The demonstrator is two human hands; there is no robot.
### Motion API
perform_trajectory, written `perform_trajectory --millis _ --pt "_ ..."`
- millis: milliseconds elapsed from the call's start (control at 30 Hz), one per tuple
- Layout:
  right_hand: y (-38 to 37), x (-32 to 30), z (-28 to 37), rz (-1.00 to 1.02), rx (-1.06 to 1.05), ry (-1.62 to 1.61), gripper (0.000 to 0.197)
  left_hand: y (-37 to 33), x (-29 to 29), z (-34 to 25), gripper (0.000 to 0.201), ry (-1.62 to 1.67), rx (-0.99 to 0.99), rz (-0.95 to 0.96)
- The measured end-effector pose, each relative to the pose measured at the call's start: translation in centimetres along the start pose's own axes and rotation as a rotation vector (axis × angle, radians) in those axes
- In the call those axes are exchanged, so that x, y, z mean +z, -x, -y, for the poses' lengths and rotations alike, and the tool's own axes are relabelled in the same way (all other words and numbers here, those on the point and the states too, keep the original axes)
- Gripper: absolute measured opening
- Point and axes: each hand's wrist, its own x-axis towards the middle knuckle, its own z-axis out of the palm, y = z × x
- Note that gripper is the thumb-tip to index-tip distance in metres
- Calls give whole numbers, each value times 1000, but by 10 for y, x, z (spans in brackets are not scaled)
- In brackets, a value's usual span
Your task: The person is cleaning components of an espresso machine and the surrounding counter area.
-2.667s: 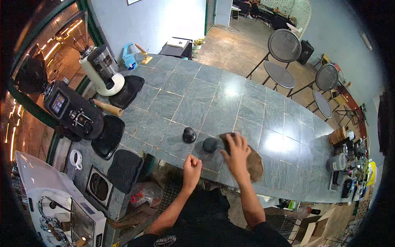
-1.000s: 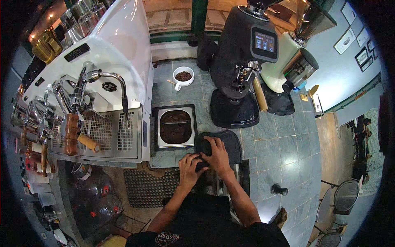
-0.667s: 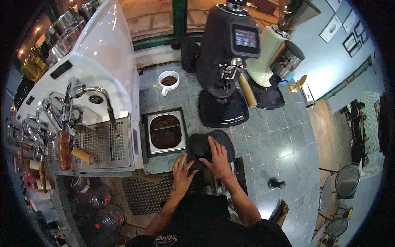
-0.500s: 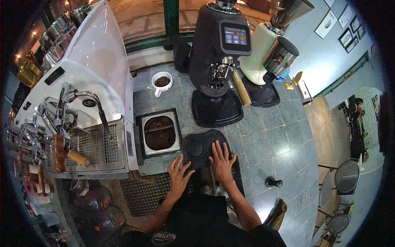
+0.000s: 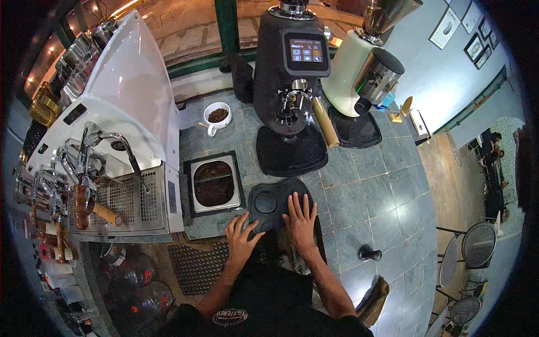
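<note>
A black rubber tamping mat (image 5: 283, 191) with round recesses lies at the near edge of the counter. My right hand (image 5: 302, 224) rests flat on its right side, fingers stretched out. By the mat's near left corner is my left hand (image 5: 241, 242), fingers spread and holding nothing; whether its fingertips touch the mat, I cannot tell. Just left of the mat, a knock box (image 5: 240, 188) with a metal rim and a crossbar holds dark coffee grounds. A portafilter with a light wooden handle (image 5: 325, 123) sits in the fork of the black coffee grinder (image 5: 269, 67).
A white espresso machine (image 5: 135, 73) with wood-handled portafilters stands at left. Farther back is a white cup (image 5: 212, 130) of coffee beans. A pale grinder (image 5: 342, 78) stands beside the black one. A small black tamper-like piece (image 5: 370, 253) and a folded cloth-like thing (image 5: 373, 300) lie at right.
The view has shifted a little, so the black grinder appears slightly farther left. Both hands stay at the mat, nearly still, the right one flat on it.
</note>
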Motion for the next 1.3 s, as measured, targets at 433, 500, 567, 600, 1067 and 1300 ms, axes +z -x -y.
perform_trajectory --millis 433,500,567,600,1067,1300 --pt "10 -41 -11 -267 196 -513 37 -22 -20 -19 20 300 -48 90" --pt "30 -62 -12 -394 334 -698 29 -31 -25 -60 15 612 -525 360" --pt "49 -93 -3 -473 229 -636 25 -39 -3 -77 13 638 -291 105" --pt "58 -101 -2 -508 174 -606 23 -43 6 -81 13 652 -67 -163" --pt "72 -36 -26 -248 301 -304 49 -63 34 -31 76 349 -188 -63" --pt "71 -24 -21 -185 279 -212 54 -65 30 -30 75 267 -225 -79"
